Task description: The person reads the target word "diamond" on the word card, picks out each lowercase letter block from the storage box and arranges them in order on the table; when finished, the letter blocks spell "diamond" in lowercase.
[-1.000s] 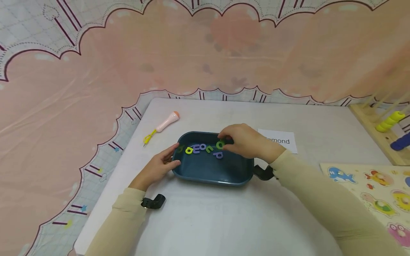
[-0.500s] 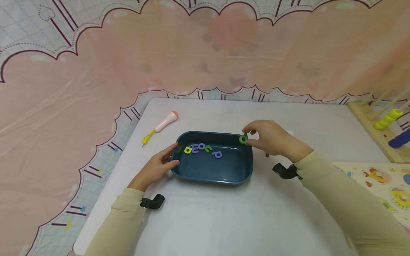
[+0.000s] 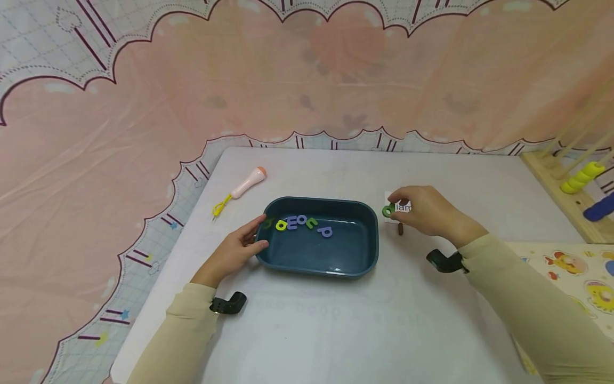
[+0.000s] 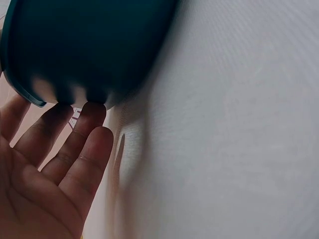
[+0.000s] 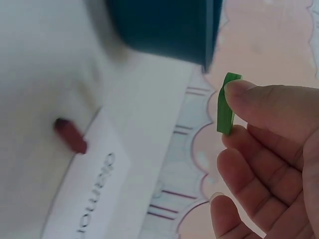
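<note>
My right hand pinches a green letter between thumb and fingers, above a white word card to the right of the tray. In the right wrist view the green letter shows edge-on at the fingertips. With fairly straight fingers, my left hand touches the left end of the dark blue tray. Inside the tray lie a yellow letter, purple letters and a green n. A dark green letter is by the left fingertips. One small dark red stick-shaped piece touches or nearly touches the card's edge.
A pink-handled tool with a yellow end lies behind the tray on the left. At the right stand a wooden bead frame and a board with animal pictures, partly behind the right sleeve. A patterned curtain hangs behind the table.
My right hand has lifted the green letter out of the tray and carried it right, over the word card. The left hand stays at the tray's end.
</note>
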`<state>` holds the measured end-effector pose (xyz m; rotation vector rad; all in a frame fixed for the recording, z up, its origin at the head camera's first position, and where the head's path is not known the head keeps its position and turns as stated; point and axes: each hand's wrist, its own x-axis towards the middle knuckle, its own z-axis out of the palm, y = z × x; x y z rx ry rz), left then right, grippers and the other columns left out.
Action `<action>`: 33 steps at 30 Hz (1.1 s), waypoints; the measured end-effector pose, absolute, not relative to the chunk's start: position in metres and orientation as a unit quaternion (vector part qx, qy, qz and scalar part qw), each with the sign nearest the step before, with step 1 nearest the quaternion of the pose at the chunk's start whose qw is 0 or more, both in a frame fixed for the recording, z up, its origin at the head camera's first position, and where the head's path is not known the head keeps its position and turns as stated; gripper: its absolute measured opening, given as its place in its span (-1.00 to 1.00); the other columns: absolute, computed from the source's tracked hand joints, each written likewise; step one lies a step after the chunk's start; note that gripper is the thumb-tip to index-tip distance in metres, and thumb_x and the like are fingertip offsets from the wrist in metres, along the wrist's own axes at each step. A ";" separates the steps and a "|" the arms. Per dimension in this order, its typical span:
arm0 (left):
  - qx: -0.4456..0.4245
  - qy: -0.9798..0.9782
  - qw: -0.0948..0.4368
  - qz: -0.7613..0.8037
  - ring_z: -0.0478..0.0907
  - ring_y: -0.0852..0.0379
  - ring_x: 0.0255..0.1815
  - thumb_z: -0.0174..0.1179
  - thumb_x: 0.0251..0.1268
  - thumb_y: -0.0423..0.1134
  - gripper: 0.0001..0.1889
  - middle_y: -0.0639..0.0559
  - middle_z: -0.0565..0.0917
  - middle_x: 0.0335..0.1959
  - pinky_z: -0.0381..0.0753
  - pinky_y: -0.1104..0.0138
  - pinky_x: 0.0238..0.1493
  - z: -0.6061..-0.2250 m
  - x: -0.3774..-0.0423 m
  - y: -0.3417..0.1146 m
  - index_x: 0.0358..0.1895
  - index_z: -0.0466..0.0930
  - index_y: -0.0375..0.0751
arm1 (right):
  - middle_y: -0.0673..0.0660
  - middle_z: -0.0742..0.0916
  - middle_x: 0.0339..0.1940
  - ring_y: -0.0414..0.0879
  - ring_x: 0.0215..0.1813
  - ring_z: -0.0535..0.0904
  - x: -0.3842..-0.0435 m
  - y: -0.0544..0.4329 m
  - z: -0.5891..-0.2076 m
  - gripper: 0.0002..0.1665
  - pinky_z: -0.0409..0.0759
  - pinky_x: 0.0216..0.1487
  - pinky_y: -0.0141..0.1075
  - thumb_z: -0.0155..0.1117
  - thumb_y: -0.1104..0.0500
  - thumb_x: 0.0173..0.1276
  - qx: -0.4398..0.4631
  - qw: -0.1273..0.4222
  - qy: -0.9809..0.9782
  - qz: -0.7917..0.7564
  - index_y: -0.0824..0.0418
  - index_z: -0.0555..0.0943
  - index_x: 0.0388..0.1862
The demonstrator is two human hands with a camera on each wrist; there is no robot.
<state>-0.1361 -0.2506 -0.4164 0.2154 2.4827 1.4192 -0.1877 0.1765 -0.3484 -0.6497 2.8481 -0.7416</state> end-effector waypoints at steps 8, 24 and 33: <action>0.072 0.858 0.134 0.491 0.28 -0.20 0.46 0.24 0.45 -0.15 -0.27 -0.21 0.22 0.53 0.30 -0.03 0.36 -0.417 -0.136 -0.250 0.60 0.13 -0.02 | 0.25 0.73 -0.07 0.17 0.01 0.59 -0.192 0.185 -0.368 -0.62 0.56 0.07 0.07 0.38 0.23 0.31 -0.212 0.078 0.947 -0.228 0.38 0.65 0.07; 0.077 0.856 0.130 0.495 0.28 -0.20 0.46 0.24 0.45 -0.16 -0.27 -0.21 0.23 0.53 0.30 -0.02 0.36 -0.418 -0.137 -0.251 0.60 0.13 -0.03 | 0.23 0.74 -0.08 0.18 0.01 0.61 -0.196 0.189 -0.397 -0.64 0.54 0.10 0.10 0.37 0.25 0.30 -0.208 0.104 0.945 -0.228 0.37 0.66 0.05; 0.078 0.856 0.129 0.494 0.27 -0.20 0.47 0.24 0.45 -0.16 -0.27 -0.21 0.22 0.54 0.30 -0.02 0.36 -0.418 -0.136 -0.250 0.60 0.13 -0.04 | 0.24 0.75 -0.11 0.18 -0.01 0.63 -0.194 0.186 -0.401 -0.65 0.54 0.11 0.11 0.37 0.22 0.32 -0.208 0.102 0.948 -0.216 0.38 0.66 0.03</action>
